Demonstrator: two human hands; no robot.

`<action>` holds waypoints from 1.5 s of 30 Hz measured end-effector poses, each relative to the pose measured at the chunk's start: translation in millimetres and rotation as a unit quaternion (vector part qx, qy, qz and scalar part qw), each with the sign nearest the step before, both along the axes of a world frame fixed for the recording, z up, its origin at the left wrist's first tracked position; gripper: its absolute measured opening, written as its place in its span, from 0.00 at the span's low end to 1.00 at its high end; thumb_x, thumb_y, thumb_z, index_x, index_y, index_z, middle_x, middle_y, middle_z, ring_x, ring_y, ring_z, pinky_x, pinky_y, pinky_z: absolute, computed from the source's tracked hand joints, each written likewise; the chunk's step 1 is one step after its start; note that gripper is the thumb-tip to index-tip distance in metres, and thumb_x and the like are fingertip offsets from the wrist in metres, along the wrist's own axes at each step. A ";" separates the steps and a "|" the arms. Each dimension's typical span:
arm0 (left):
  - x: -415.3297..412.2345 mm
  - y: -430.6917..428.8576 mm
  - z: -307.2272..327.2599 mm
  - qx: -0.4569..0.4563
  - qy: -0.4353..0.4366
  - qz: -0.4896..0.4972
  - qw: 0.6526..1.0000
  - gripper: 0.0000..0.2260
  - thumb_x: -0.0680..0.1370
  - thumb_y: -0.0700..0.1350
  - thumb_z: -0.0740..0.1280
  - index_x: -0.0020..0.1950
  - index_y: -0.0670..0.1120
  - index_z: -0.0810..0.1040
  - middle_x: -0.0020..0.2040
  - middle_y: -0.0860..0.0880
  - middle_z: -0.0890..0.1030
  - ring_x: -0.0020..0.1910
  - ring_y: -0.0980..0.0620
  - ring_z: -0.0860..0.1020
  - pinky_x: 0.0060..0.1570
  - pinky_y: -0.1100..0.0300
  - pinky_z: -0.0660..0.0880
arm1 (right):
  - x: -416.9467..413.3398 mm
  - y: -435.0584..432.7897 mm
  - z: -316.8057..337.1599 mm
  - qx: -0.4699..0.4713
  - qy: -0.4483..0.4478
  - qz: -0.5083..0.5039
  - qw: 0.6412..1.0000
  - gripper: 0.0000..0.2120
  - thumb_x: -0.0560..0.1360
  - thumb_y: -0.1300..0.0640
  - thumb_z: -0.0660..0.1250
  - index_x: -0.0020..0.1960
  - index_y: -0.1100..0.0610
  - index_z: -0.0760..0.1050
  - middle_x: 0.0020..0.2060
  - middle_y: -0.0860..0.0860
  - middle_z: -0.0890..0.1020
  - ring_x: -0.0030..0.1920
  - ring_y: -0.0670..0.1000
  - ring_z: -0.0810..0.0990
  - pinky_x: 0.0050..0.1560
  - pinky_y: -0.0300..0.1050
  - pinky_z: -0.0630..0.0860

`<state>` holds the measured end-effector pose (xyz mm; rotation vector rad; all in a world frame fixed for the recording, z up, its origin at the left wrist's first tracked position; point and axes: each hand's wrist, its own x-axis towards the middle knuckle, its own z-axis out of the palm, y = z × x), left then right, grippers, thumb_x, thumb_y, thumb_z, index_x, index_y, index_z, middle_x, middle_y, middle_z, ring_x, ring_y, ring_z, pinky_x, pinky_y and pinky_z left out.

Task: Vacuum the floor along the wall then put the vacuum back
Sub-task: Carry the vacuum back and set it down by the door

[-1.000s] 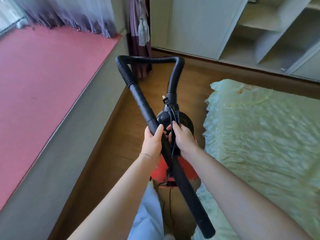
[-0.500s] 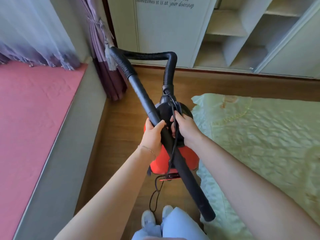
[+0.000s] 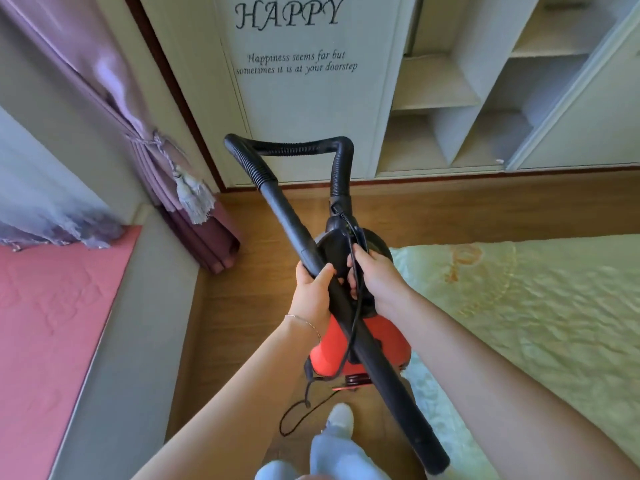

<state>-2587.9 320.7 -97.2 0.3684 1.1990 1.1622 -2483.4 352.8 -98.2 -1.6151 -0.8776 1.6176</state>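
I carry a red canister vacuum with a black top above the wooden floor. Its ribbed black hose loops up in front and joins a rigid black wand that slants down to the lower right. My left hand is closed round the wand. My right hand grips the vacuum's black top handle together with the power cord. The cord's slack dangles in a loop under the canister, near my foot.
A grey ledge with a pink mat runs along the left. A purple tied curtain hangs in the corner. White cabinets with open shelves stand ahead. A bed with a pale green cover fills the right.
The view has tilted up and I have stepped closer to the cabinets. The vacuum rides along in the same two-handed grip, and the cord loop and my foot show below it.
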 end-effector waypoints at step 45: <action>390.8 581.1 -2.1 0.037 0.066 -0.512 0.856 0.16 0.79 0.38 0.62 0.65 0.40 0.66 0.41 0.46 0.76 0.38 0.50 0.77 0.44 0.52 0.77 | 352.4 462.3 16.3 0.018 0.085 -0.548 0.832 0.18 0.82 0.49 0.55 0.38 0.57 0.69 0.24 0.53 0.71 0.20 0.49 0.71 0.27 0.42 0.69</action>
